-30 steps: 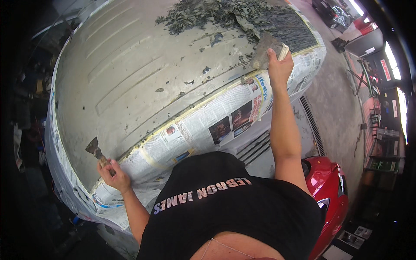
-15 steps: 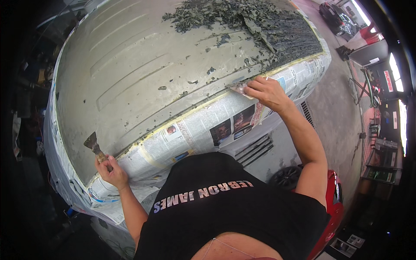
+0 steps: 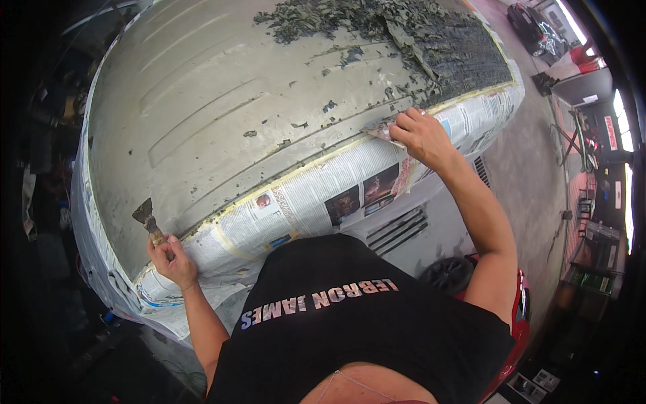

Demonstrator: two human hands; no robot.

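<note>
Along the taped edge of the vehicle roof (image 3: 222, 114), at about two o'clock from our chest, our right hand (image 3: 420, 138) is closed around a flat scraper (image 3: 378, 128), its blade lying against the bare panel just where the yellow tape line meets the newspaper masking (image 3: 316, 195). At nine o'clock our left hand (image 3: 171, 259) is wrapped shut on the handle of a putty knife (image 3: 147, 219), blade up and tilted toward eleven, resting at the roof's rounded corner beside the masked edge. Between our two hands the roof border runs as a long diagonal, papered all the way. Toward twelve and one o'clock a heap of dark peeled paint flakes (image 3: 417, 34) covers the far end of the panel, with loose chips scattered down toward our right hand. Most of the ribbed grey metal from ten to twelve o'clock lies bare. At four o'clock a red car (image 3: 519, 316) sits close under our right elbow.
</note>
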